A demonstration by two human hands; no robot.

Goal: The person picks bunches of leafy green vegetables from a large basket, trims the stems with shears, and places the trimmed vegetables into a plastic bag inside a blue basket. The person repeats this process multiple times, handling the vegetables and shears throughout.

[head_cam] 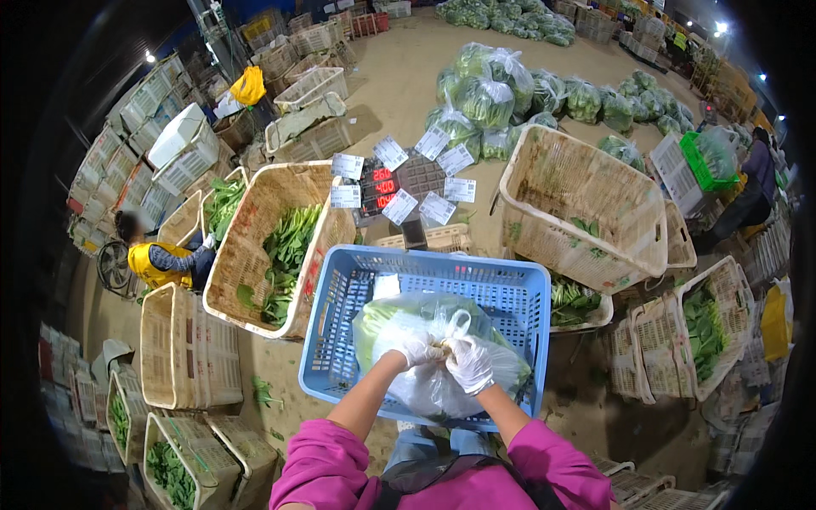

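Before me a clear plastic bag of leafy green vegetables [408,319] lies in a blue plastic basket [535,274]. My left hand [414,350], in a white glove, pinches the gathered neck of the bag. Close beside it my right hand [470,364], gloved too, grips the same gathered plastic, with a loop of film standing up above the fingers. Behind the basket is a digital scale display [383,187] with red digits, ringed by several printed labels [400,206].
A dirty crate with loose greens [217,274] stands left, another large crate [580,185] right. Filled bags [484,102] are piled on the floor ahead. A person in a yellow vest [159,264] sits far left; another person [758,172] is far right.
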